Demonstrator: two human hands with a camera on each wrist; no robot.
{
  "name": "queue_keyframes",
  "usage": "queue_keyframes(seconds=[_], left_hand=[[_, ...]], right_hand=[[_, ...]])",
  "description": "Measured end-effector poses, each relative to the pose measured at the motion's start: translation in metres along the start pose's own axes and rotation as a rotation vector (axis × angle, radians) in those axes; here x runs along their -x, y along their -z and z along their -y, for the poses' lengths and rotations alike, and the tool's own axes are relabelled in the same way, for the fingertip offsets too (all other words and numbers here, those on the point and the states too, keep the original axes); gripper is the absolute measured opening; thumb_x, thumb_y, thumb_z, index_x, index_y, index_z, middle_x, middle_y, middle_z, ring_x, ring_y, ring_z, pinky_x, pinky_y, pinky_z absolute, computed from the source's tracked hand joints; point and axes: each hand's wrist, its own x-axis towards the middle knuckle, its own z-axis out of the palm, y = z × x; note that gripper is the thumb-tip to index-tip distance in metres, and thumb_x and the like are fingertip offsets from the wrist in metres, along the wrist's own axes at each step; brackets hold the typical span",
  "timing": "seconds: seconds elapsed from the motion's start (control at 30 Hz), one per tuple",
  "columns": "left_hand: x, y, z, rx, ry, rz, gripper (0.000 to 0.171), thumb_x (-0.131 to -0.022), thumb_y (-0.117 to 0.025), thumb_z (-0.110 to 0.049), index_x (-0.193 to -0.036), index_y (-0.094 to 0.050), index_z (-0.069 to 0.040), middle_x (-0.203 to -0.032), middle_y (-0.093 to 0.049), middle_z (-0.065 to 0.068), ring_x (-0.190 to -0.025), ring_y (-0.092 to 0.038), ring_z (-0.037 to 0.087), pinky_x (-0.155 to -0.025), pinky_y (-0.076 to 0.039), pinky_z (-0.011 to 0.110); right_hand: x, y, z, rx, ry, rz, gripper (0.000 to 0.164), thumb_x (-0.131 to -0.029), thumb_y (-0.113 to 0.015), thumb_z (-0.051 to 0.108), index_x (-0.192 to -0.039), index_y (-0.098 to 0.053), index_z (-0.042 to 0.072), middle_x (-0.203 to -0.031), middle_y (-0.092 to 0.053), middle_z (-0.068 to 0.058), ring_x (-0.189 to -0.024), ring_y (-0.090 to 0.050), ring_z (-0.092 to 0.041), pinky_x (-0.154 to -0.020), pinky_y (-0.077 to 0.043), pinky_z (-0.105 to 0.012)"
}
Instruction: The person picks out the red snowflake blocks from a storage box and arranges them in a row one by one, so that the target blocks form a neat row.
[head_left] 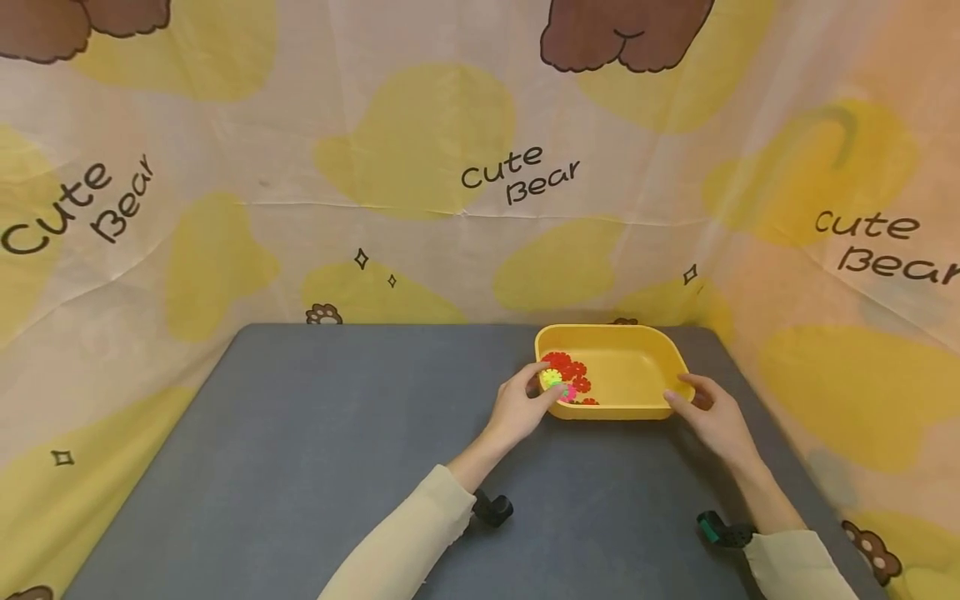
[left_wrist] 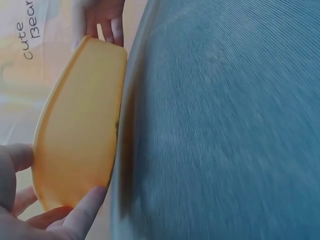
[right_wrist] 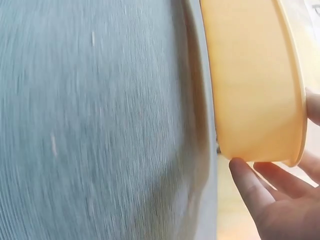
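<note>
Both ends gripped, seemingly a finished step; anything remaining, impossible to tell. Left to right: left hand (head_left: 519, 404) pinching a smooth, round-cornered yellow tray (head_left: 611, 412); toothed, mostly red discs (head_left: 576, 371) inside that end; right hand (head_left: 717, 417) pinching the other — above the ribbed blue-grey counter's (head_left: 337, 433) far right, contact unclear.

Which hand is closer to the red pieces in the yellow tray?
Left. The left hand grips the yellow tray's left end, right beside the red pieces; the right hand holds the opposite end, farther from them.
</note>
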Motion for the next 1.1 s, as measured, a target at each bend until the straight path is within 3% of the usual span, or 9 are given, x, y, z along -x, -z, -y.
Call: queue_keyframes(seconds=[0.17, 0.4, 0.57, 0.77, 1.1], left_hand=[[0.007, 0.018, 0.003, -0.004, 0.005, -0.013, 0.055, -0.095, -0.071, -0.039, -0.143, -0.058, -0.015, -0.145, -0.057, 0.006, -0.126, -0.058, 0.031, -0.096, -0.053, 0.048], [0.018, 0.049, 0.011, 0.012, -0.008, -0.013, 0.055, -0.096, -0.073, -0.031, -0.144, -0.056, -0.011, -0.143, -0.058, 0.011, -0.127, -0.059, 0.033, -0.095, -0.054, 0.047], [0.030, 0.076, 0.019, 0.035, -0.006, -0.033, 0.055, -0.096, -0.073, -0.027, -0.143, -0.056, -0.008, -0.144, -0.057, 0.013, -0.129, -0.058, 0.034, -0.096, -0.054, 0.048], [0.045, 0.105, 0.028, 0.082, 0.041, -0.053, 0.055, -0.094, -0.076, -0.024, -0.143, -0.057, -0.008, -0.143, -0.057, 0.015, -0.129, -0.058, 0.033, -0.092, -0.057, 0.042], [0.067, 0.144, 0.037, 0.159, 0.124, -0.081, 0.057, -0.092, -0.077, -0.018, -0.144, -0.056, -0.007, -0.148, -0.052, 0.018, -0.130, -0.057, 0.034, -0.091, -0.057, 0.041]], right_hand=[[0.002, -0.013, 0.015, -0.004, -0.004, 0.007, 0.069, -0.098, -0.066, 0.045, -0.147, -0.047, 0.001, -0.146, -0.049, -0.027, -0.119, -0.057, -0.043, -0.075, -0.046, -0.016], [0.006, -0.035, 0.038, -0.005, -0.004, 0.005, 0.070, -0.096, -0.067, 0.048, -0.145, -0.050, 0.001, -0.144, -0.052, -0.026, -0.120, -0.058, -0.043, -0.088, -0.051, -0.041], [0.006, -0.056, 0.054, -0.024, 0.012, 0.007, 0.069, -0.094, -0.069, 0.050, -0.142, -0.052, 0.002, -0.141, -0.055, -0.024, -0.118, -0.060, -0.040, -0.088, -0.053, -0.043], [0.011, -0.078, 0.070, -0.050, 0.044, 0.041, 0.068, -0.094, -0.071, 0.048, -0.141, -0.054, 0.003, -0.141, -0.054, -0.023, -0.119, -0.061, -0.041, -0.089, -0.056, -0.049], [0.017, -0.109, 0.094, -0.136, 0.046, 0.091, 0.064, -0.091, -0.077, 0.042, -0.138, -0.057, 0.004, -0.139, -0.057, -0.021, -0.119, -0.062, -0.039, -0.087, -0.058, -0.045]])
